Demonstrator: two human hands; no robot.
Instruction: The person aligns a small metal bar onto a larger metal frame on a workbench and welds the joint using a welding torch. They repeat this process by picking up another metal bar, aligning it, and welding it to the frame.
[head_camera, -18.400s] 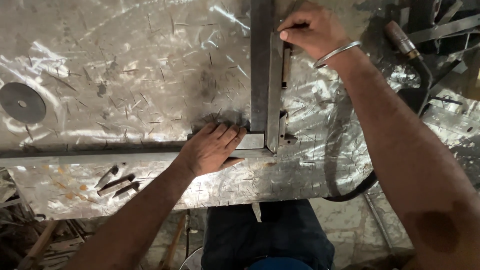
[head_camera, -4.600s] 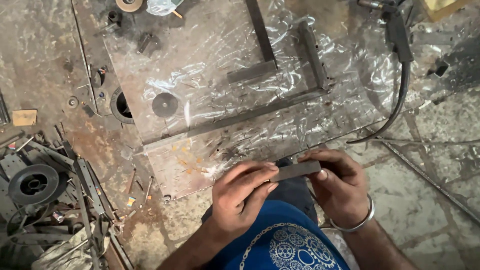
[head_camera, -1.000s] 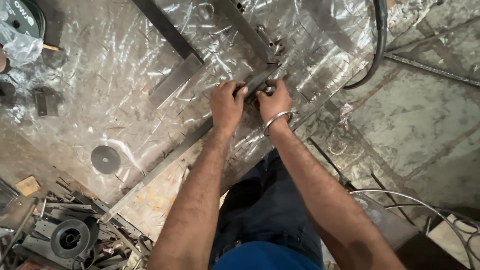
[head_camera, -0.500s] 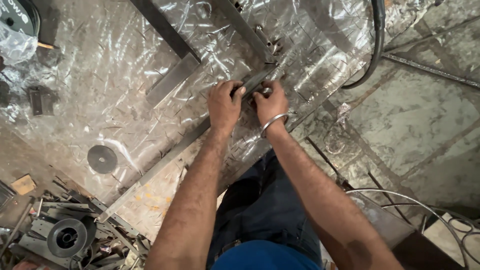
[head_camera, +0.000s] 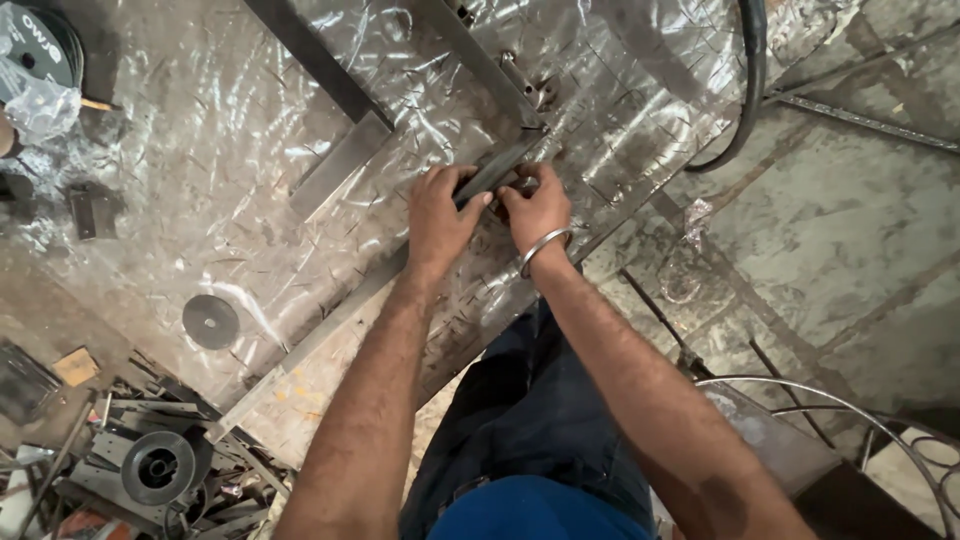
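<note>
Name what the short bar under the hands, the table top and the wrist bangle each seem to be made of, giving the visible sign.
Short bar, pressed by the left hand and right hand: probably steel, dull grey, straight-edged, unpainted.
Table top: apparently steel sheet, bare and shiny, covered in scratches and glare.
Bangle: likely polished metal, silvery with a bright highlight.

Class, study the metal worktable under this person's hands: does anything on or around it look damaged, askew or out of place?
The steel tabletop is scarred all over with short scratches and grinder marks. A grinding disc lies loose on it, and metal scrap is heaped beside the table. Both hands, left hand and right hand, hold a short steel bar that lies slanted across the table.
</note>
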